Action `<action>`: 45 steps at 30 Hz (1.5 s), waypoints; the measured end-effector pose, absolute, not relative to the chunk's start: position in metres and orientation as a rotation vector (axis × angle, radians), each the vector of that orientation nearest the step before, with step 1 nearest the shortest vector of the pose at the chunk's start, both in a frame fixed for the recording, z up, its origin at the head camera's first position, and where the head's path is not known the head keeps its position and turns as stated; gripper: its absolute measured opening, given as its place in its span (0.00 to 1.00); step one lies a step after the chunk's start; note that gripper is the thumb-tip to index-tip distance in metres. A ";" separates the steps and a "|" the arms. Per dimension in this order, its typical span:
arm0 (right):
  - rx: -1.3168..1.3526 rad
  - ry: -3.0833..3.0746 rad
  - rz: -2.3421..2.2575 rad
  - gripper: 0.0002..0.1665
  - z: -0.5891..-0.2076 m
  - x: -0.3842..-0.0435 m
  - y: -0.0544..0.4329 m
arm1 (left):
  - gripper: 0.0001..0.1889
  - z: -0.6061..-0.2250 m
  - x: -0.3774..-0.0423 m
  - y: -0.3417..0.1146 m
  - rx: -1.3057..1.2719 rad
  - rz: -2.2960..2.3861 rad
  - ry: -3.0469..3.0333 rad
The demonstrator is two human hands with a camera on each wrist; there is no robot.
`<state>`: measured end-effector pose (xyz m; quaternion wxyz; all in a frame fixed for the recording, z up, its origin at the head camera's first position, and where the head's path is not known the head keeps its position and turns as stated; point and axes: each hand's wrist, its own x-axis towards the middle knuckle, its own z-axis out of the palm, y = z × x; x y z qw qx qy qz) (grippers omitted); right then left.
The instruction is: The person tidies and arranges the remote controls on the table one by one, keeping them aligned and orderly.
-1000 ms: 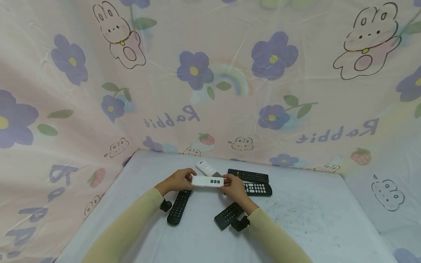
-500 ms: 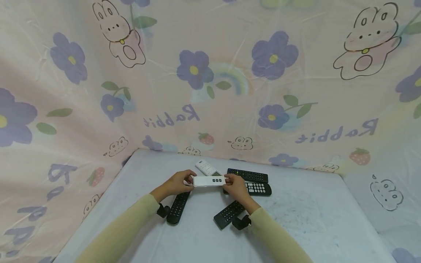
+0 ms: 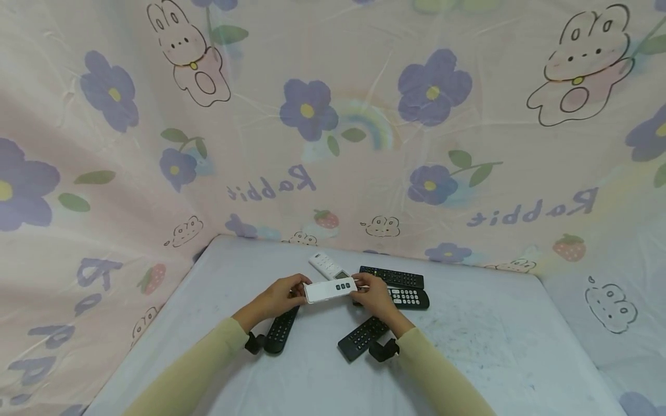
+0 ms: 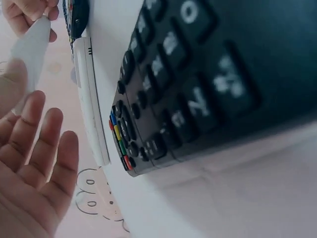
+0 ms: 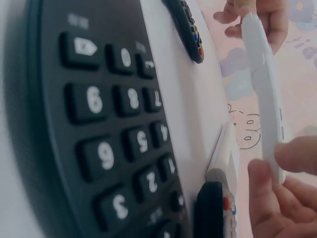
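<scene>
A slim white remote control (image 3: pixel 329 290) with a row of dark buttons near its right end is held up off the table between both hands. My left hand (image 3: pixel 281 296) pinches its left end between thumb and fingers. The right hand (image 3: pixel 373 294) grips the opposite end, thumb on one side and fingers on the other in the right wrist view. The remote tilts, its left end lower in the head view. Under the left wrist lies a black remote (image 3: pixel 281 331). Another black remote (image 3: pixel 362 339) lies below the right wrist.
Behind the hands, a white remote with a small screen (image 3: pixel 326 266) lies slanted on the white table (image 3: pixel 484 335). To the right are a long black remote (image 3: pixel 392 277) and a black remote with white buttons (image 3: pixel 409 299). A printed cloth (image 3: pixel 364 173) hangs behind.
The white remote has shifted slightly right and turned, its left end now lower. My left hand and forearm have dropped a little; the right hand has barely moved. The remotes on the table stay put.
</scene>
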<state>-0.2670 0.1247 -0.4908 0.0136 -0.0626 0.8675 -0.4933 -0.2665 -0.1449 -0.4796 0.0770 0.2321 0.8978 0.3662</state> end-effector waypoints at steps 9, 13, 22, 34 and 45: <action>-0.255 2.661 -1.561 0.23 -0.490 -0.268 0.123 | 0.21 -0.475 -0.248 -0.145 0.837 1.054 2.736; -0.316 2.660 -1.531 0.22 -0.489 -0.267 0.122 | 0.21 -0.473 -0.235 -0.144 0.834 1.106 2.762; -0.517 2.584 -1.464 0.22 -0.490 -0.266 0.117 | 0.26 -0.472 -0.210 -0.145 0.788 0.898 2.929; -0.738 2.604 -1.241 0.21 -0.495 -0.271 0.096 | 0.28 -0.474 -0.194 -0.153 0.853 0.656 3.064; -0.819 2.538 -1.082 0.21 -0.493 -0.275 0.074 | 0.31 -0.481 -0.189 -0.159 0.850 0.405 3.162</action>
